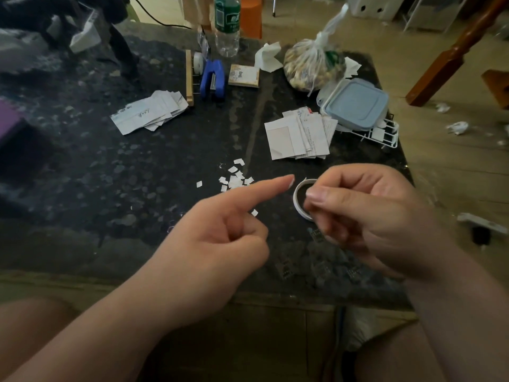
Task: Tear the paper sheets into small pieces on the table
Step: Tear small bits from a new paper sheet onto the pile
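My right hand (358, 213) pinches a narrow white paper strip (298, 201) that curls in a loop to the left of its fingertips, just above the dark table (137, 175). My left hand (220, 238) hovers beside it with the index finger stretched out toward the strip and the other fingers curled in, holding nothing. Several small torn pieces (235, 177) lie scattered on the table just beyond the left fingertip, and one piece (254, 212) shows under that finger. Two stacks of larger paper sheets lie farther back, one at the left (148, 111) and one at the right (300, 136).
At the back of the table stand a blue stapler (212, 78), a water bottle (227, 26), a small notepad (244, 75), a tied plastic bag (314, 64) and a lidded blue box (355, 103) on a white wire rack (385, 137). Crumpled paper litters the floor at the right.
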Available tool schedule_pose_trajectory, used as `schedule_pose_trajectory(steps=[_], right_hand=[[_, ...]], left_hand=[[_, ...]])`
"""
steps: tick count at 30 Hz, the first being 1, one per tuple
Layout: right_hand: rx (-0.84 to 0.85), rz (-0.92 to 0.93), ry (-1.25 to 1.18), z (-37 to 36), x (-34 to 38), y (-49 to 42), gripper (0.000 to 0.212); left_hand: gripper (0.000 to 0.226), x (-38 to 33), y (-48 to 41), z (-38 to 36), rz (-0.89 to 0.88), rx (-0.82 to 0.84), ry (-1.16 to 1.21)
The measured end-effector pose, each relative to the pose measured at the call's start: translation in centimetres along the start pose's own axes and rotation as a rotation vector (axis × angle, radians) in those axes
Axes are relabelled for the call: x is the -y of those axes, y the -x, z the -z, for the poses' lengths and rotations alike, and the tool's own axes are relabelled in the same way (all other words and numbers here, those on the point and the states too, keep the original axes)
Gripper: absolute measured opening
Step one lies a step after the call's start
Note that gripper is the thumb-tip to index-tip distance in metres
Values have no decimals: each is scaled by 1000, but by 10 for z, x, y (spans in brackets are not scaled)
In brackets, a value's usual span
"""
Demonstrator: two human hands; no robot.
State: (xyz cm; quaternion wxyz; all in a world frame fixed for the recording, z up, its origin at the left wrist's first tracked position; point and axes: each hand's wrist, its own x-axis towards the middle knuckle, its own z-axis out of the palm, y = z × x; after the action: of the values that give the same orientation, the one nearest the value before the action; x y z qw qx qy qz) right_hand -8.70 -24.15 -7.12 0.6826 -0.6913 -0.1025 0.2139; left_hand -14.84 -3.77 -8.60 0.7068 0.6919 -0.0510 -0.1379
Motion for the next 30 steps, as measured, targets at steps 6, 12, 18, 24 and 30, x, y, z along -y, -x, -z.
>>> schedule_pose_trajectory(steps=[6,12,18,24,30], right_hand=[[-27,4,-37,-9,-2,1,16],[-47,-19,-38,-7,-6,0,14],[-35,-57,-60,-4,-5,-1,14],[-45,-64,-8,-4,-4,-1,16],[-53,-75,-2,-6,-4,-1,18]], left_hand=[[77,0,0,-8,-29,15,-94],[78,0,-2,-8,-34,30,-151],[77,0,-2,-7,-33,50,-181],[77,0,-1,-5,-4,78,-210],[79,-2,-1,-6,-10,70,-209]])
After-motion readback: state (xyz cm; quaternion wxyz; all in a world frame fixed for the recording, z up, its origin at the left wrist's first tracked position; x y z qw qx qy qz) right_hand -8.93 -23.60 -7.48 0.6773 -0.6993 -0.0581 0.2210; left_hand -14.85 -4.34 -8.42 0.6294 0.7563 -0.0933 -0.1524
